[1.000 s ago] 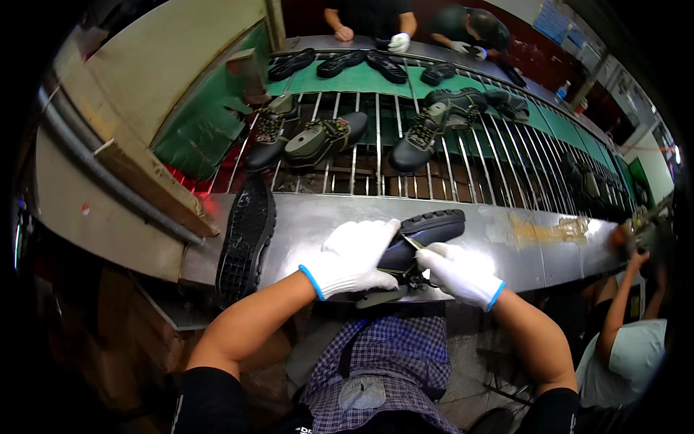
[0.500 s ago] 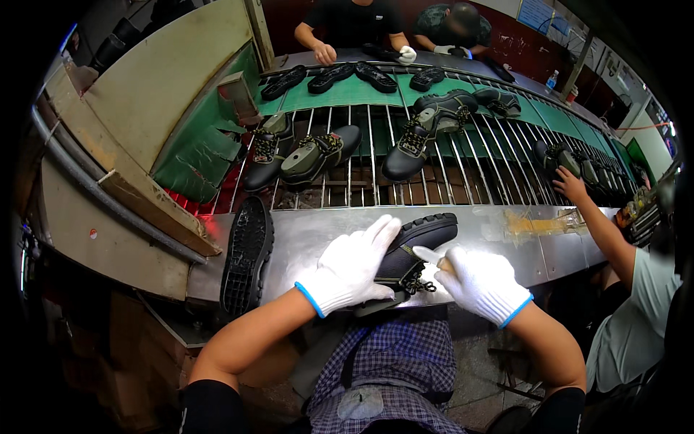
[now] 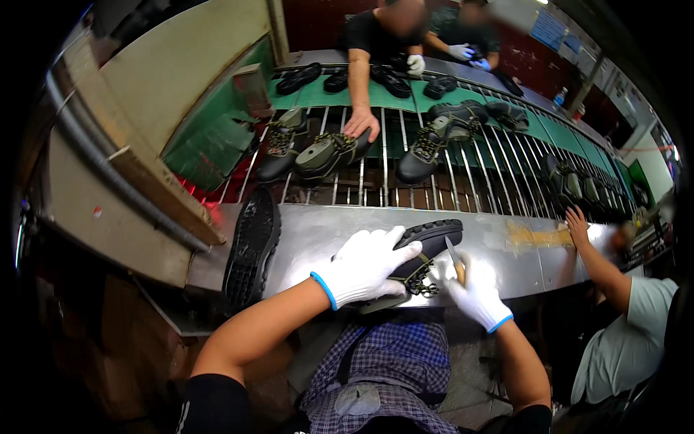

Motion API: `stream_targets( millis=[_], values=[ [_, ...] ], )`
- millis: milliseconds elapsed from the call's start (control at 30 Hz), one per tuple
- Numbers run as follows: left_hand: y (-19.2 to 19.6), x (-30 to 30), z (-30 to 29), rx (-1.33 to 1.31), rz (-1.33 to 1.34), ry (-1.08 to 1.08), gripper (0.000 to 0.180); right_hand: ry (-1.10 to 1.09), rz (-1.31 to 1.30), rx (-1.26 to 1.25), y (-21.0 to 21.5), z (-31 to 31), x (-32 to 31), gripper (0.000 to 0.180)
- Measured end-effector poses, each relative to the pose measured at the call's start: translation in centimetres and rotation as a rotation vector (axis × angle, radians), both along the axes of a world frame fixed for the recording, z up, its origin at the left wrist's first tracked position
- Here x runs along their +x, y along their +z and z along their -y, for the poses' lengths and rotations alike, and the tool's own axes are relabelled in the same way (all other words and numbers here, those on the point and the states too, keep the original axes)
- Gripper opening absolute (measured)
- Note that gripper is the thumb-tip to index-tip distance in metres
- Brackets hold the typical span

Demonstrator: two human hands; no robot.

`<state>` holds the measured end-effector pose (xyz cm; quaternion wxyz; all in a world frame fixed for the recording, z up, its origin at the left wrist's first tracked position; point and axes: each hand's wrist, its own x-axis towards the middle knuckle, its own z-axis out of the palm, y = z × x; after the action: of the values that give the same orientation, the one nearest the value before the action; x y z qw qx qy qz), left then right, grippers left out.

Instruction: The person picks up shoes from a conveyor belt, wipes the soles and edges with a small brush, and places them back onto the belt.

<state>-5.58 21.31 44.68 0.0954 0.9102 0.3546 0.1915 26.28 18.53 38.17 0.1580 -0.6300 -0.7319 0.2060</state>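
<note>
A black lace-up work shoe (image 3: 436,241) lies on its side on the metal bench, its toe toward the far right and its treaded sole facing away from me. My left hand (image 3: 365,269), in a white knit glove, grips the upper and presses it down, covering the middle and heel side. In my right hand (image 3: 478,293), also gloved, is a small knife (image 3: 452,251) with a pale wooden handle. Its blade points up and away, close to the toe; contact I cannot tell. Loose dark laces (image 3: 423,286) hang between both hands.
A black sole (image 3: 251,249) lies tread up at the left of the metal bench (image 3: 499,271). Beyond is a bar rack with several shoes (image 3: 419,160). Across it, a person's bare hand (image 3: 361,124) touches one shoe. Another person (image 3: 614,289) works close on my right.
The knife blade now shows more clearly, tilted upward by the toe. My left fingers have bent further over the shoe. The person opposite has reached onto a shoe on the rack.
</note>
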Motion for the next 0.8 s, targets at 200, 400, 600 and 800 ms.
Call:
stream_targets(
  millis=[200, 400, 600, 800],
  values=[
    [-4.5, -5.9, 4.6, 0.084, 0.367, 0.314, 0.079, -0.135, 0.124, -0.198, 2.2, 4.6, -1.5, 0.061],
    [-8.7, -6.6, 6.4, -0.029, 0.27, 0.407, 0.136, 0.405, -0.02, 0.192, 6.6, 4.0, -7.7, 0.054],
    [-8.7, -4.5, 5.7, -0.258, 0.328, 0.53, 0.151, 0.452, -0.087, 0.157, 8.9, 2.5, -11.2, 0.057],
    [-10.4, -4.2, 5.3, -0.295, 0.399, 0.573, 0.144, 0.461, -0.144, 0.269, 6.9, 2.1, -13.0, 0.055]
  ],
)
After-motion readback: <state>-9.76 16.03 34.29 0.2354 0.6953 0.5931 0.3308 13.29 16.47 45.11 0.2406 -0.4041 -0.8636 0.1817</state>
